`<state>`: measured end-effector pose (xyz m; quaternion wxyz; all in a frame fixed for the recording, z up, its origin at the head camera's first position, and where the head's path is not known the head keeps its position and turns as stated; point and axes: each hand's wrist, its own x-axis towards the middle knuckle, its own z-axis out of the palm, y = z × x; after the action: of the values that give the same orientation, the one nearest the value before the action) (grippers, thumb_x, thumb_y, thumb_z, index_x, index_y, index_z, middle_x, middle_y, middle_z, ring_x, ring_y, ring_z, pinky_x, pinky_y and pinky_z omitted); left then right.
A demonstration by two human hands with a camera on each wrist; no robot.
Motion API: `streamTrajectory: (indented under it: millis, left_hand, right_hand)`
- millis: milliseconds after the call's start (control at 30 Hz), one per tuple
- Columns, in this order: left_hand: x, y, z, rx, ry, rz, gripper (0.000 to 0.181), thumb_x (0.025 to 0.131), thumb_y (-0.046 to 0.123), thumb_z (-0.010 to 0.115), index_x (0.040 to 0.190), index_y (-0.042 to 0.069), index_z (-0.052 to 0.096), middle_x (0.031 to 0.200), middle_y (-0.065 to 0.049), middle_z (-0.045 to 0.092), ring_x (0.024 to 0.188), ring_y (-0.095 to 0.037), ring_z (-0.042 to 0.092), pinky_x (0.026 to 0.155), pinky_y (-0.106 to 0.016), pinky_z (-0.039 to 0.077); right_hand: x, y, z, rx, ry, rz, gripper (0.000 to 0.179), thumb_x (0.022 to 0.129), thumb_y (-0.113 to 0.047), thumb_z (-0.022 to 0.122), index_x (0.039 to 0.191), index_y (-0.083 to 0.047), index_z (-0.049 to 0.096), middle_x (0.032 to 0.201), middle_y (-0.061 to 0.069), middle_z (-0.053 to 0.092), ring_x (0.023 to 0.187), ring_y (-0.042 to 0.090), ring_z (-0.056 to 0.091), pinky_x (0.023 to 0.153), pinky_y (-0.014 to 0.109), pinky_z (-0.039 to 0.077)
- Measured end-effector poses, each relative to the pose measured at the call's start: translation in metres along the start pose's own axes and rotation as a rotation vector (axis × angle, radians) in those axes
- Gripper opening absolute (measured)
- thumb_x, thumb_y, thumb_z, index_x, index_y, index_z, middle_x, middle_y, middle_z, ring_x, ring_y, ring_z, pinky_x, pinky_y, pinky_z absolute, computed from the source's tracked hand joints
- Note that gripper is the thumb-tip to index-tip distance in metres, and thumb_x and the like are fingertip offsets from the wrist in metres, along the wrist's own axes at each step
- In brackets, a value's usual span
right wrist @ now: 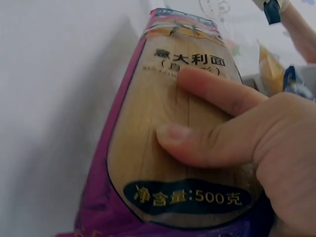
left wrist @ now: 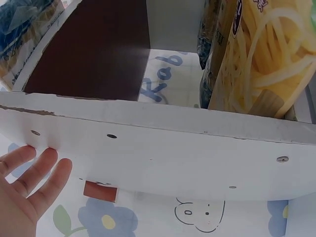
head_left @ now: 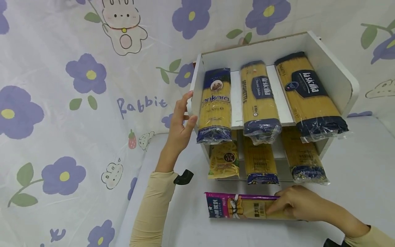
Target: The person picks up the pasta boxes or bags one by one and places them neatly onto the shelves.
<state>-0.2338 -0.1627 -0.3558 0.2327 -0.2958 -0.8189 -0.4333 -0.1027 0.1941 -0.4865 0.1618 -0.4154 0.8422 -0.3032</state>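
Note:
My left hand (head_left: 180,128) is at the left side of a white two-tier shelf (head_left: 331,61), its fingers extended. In the left wrist view the fingertips (left wrist: 63,168) touch the shelf's side panel. Below the shelf's front, my right hand (head_left: 300,204) grips the right end of a purple-edged spaghetti packet (head_left: 243,207), which lies crosswise. Thumb and index finger rest on the front of the packet (right wrist: 143,118) in the right wrist view; the other fingers are hidden.
On the upper tier lie an Ankara pasta packet (head_left: 216,106) and two La Sicilia spaghetti packets (head_left: 260,99). The lower tier holds a yellow noodle bag (head_left: 224,159) and two blue-ended spaghetti packets (head_left: 260,161). Behind hangs a flower-patterned cloth (head_left: 123,75).

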Motion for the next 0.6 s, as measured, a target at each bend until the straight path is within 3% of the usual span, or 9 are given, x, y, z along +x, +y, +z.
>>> streamTrajectory:
  millis: [167, 233, 400, 600]
  left_hand:
    - [0.001, 0.001, 0.0, 0.002, -0.004, -0.001, 0.082, 0.093, 0.076, 0.031, 0.154, 0.021, 0.027, 0.136, -0.013, 0.046, 0.103, -0.023, 0.043, 0.082, -0.036, 0.05]
    - [0.001, 0.001, 0.0, 0.002, -0.005, 0.0, 0.082, 0.093, 0.076, 0.032, 0.154, 0.021, 0.027, 0.136, -0.013, 0.046, 0.103, -0.023, 0.043, 0.082, -0.036, 0.051]
    - [0.0, 0.002, 0.0, 0.003, -0.007, -0.005, 0.083, 0.092, 0.077, 0.032, 0.154, 0.021, 0.027, 0.135, -0.013, 0.045, 0.103, -0.024, 0.043, 0.082, -0.035, 0.05]
    - [0.0, 0.002, 0.0, 0.006, -0.01, -0.01, 0.084, 0.092, 0.078, 0.031, 0.154, 0.021, 0.027, 0.134, -0.014, 0.045, 0.104, -0.024, 0.042, 0.083, -0.035, 0.05]
  right_hand:
    - [-0.002, 0.014, 0.0, 0.28, -0.096, 0.085, 0.045, 0.084, 0.005, 0.065, 0.114, -0.027, 0.075, 0.116, -0.005, 0.074, 0.099, 0.003, 0.065, 0.066, 0.023, 0.052]
    - [-0.002, 0.02, 0.0, 0.36, -0.111, 0.08, 0.039, 0.087, 0.0, 0.066, 0.116, -0.023, 0.075, 0.119, 0.001, 0.073, 0.102, 0.002, 0.064, 0.061, 0.021, 0.047]
    - [-0.005, 0.033, 0.003, 0.373, -0.095, 0.058, 0.03, 0.09, -0.015, 0.067, 0.12, -0.019, 0.073, 0.12, 0.005, 0.073, 0.104, 0.006, 0.066, 0.065, 0.021, 0.047]
    - [-0.01, 0.041, 0.005, 0.325, -0.052, 0.133, 0.032, 0.089, -0.03, 0.068, 0.121, -0.024, 0.072, 0.124, 0.005, 0.071, 0.115, -0.001, 0.06, 0.082, 0.02, 0.051]
